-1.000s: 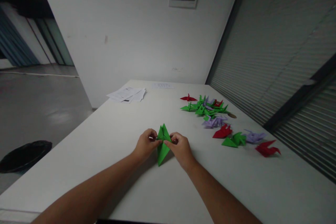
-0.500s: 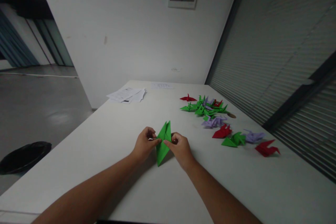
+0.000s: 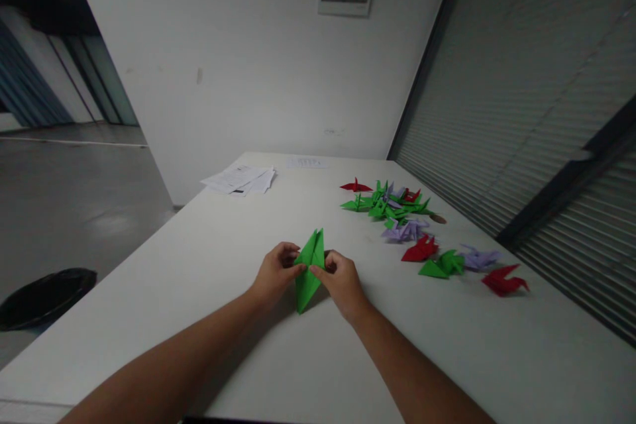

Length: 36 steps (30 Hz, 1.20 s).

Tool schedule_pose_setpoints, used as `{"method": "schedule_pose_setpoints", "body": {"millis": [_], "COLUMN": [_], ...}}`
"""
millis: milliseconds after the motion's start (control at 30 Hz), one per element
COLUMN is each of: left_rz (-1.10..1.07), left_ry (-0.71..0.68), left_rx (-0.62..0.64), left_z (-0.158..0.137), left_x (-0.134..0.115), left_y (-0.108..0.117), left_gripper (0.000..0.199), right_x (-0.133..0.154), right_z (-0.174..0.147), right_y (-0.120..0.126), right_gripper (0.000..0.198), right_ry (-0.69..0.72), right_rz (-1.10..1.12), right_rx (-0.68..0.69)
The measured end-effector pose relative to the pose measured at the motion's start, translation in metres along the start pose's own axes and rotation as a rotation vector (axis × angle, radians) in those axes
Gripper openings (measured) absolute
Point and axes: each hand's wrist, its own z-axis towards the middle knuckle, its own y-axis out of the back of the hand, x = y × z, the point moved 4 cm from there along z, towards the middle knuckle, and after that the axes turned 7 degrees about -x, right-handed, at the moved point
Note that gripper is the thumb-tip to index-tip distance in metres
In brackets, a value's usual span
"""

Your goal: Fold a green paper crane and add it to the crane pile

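Note:
A green folded origami paper point(image 3: 307, 286), shaped like a long diamond with a split upper point, is held between my two hands near the middle of the white table point(image 3: 228, 358). My left hand point(image 3: 277, 271) pinches its left edge, thumb on the front face. On the opposite edge my right hand point(image 3: 342, 279) grips it the same way, its thumb beside the centre line. The fingers behind the paper are partly hidden. Nearest to my right hand among the finished figures is a red paper crane point(image 3: 420, 249).
Green, purple and red paper cranes point(image 3: 387, 204) lie in a pile at the back right. A green crane point(image 3: 443, 265), a purple one point(image 3: 479, 258) and a red one point(image 3: 505, 281) sit closer. Printed sheets point(image 3: 241, 179) lie back left. A black-lined bin point(image 3: 47, 298) stands left of the table.
My left hand's fingers have shifted very slightly on the green paper's left edge. Both hands keep their hold, and the rest looks the same.

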Motion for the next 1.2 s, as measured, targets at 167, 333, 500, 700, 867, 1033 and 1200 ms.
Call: {"method": "schedule_pose_setpoints", "body": {"millis": [167, 333, 500, 700, 867, 1033, 1200], "left_rz": [0.081, 0.107, 0.051, -0.008, -0.027, 0.027, 0.116], "left_ry": [-0.069, -0.029, 0.016, 0.075, 0.087, 0.1, 0.04], "left_rx": [0.021, 0.014, -0.012, 0.021, 0.021, 0.059, 0.042], "left_z": [-0.003, -0.004, -0.002, -0.003, -0.004, -0.006, -0.006], "left_x": [-0.006, -0.008, -0.007, -0.008, -0.007, -0.005, -0.006], "left_y": [-0.002, -0.002, -0.002, -0.004, -0.004, -0.005, -0.004], "left_gripper": [0.025, 0.031, 0.042, 0.042, 0.032, 0.024, 0.021], "right_x": [0.002, 0.003, 0.006, 0.008, 0.009, 0.012, 0.013], "right_z": [0.0, -0.001, -0.002, -0.004, -0.004, -0.003, -0.002], "right_y": [-0.001, -0.003, -0.003, -0.005, -0.005, -0.004, -0.001], "right_gripper": [0.039, 0.04, 0.038, 0.034, 0.034, 0.035, 0.031], "right_ry": [0.028, 0.064, 0.104, 0.15, 0.167, 0.173, 0.152], "right_rz": [0.021, 0.01, -0.022, -0.028, -0.039, -0.015, 0.043], "right_rx": [0.006, 0.023, 0.044, 0.092, 0.1, 0.07, 0.04]}}
